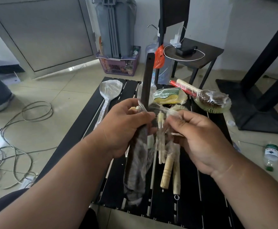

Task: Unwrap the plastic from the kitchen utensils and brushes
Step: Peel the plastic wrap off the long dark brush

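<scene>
Over the table [192, 187], two hands [126, 128] [199, 138] hold one wrapped utensil [145, 83]

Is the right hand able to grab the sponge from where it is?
Probably yes, but not right now. The wrapped sponge lies on the table just beyond the right hand, with nothing between them, but that hand is pinching plastic wrap.
</scene>
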